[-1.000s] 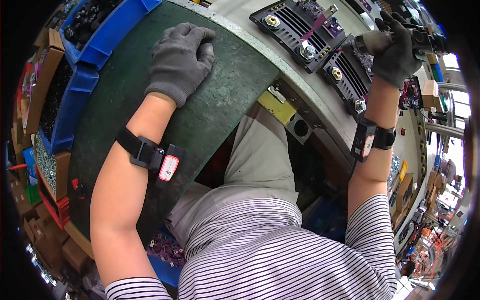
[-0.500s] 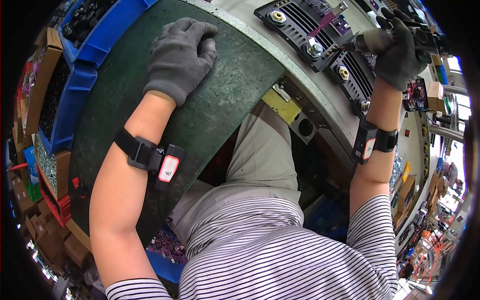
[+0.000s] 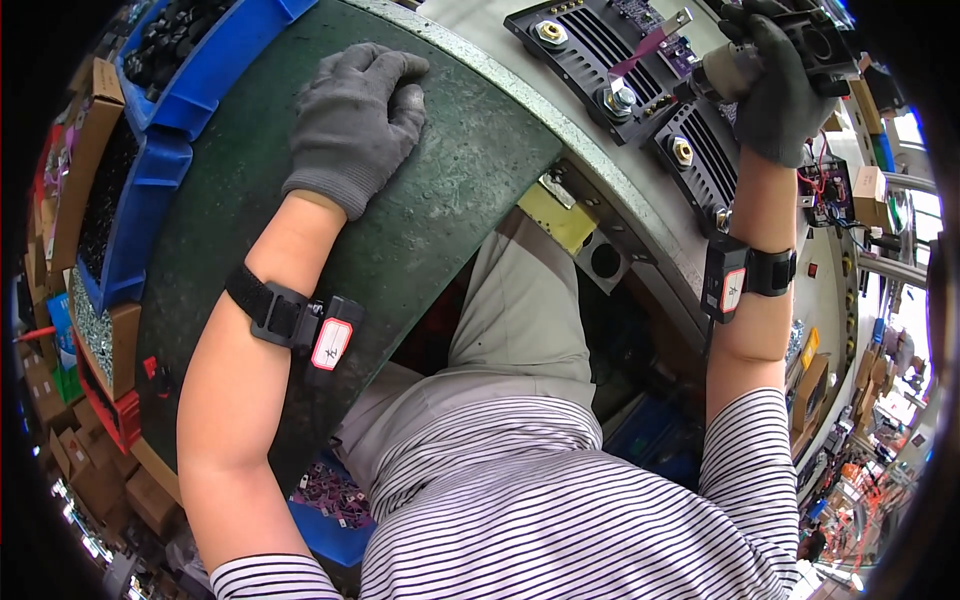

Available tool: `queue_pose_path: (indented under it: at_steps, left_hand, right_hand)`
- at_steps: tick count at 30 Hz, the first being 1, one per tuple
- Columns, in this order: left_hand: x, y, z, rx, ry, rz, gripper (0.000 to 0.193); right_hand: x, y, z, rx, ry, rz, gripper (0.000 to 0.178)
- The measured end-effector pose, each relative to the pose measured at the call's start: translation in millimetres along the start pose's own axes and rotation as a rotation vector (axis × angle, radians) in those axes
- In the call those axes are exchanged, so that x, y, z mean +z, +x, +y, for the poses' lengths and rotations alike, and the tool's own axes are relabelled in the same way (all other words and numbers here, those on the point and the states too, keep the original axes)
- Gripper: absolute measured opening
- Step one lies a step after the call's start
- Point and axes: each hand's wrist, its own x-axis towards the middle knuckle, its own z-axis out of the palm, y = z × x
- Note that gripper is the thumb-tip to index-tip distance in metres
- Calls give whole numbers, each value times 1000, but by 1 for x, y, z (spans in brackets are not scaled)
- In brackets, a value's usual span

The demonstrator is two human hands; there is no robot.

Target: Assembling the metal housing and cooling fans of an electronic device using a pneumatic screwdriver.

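Note:
My left hand [image 3: 355,130], in a grey glove, rests on the dark green worktop [image 3: 450,150]. Its fingers are curled and the thumb lies close beside them; whatever they may hold is hidden. At the upper right my gloved right hand [image 3: 780,100] is wrapped round a black and grey power screwdriver [image 3: 728,72]. The tool's nose points left, close to a black slotted module [image 3: 585,50] with brass and silver bolt terminals and a purple circuit board. An upright purple strip with a metal end [image 3: 650,48] stands on this module. Nearer me lies a second black slotted module [image 3: 690,160].
Blue bins [image 3: 150,190] of small black parts line the left side, near cardboard boxes [image 3: 90,110] and a red tray [image 3: 118,415]. A pale raised ledge [image 3: 520,85] edges the green top. At right lie a wired circuit board [image 3: 828,190] and a small box [image 3: 872,195].
My right hand and the power screwdriver have shifted slightly left and upward. My left hand stays on the worktop, nearly unmoved. The view has shifted a little.

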Motion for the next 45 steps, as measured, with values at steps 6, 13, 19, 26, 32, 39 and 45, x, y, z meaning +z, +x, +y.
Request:
queue_pose_path:
  at_steps: [6, 13, 19, 26, 32, 39, 45]
  left_hand:
    - [0, -2, 0, 17, 33, 18, 20]
    - [-1, 4, 8, -12, -16, 7, 19]
    - [-6, -1, 3, -37, 4, 3, 20]
    - [-6, 2, 2, -46, -24, -4, 21]
    - [-6, 2, 4, -29, -20, 4, 20]
    - [-5, 3, 13, -14, 86, -49, 22]
    - [15, 17, 32, 145, 173, -134, 50]
  right_hand:
    - [1, 0, 12, 86, 5, 104, 31]
    - [-39, 8, -1, -347, -222, -194, 31]
    - [-22, -77, -64, 163, 490, -206, 55]
    - [-14, -166, -51, 423, 164, 53, 43]
    - [-12, -174, -49, 498, -25, -170, 33]
    - [-15, -163, -50, 141, -572, -394, 49]
    - [-41, -155, -83, 101, -649, -338, 54]
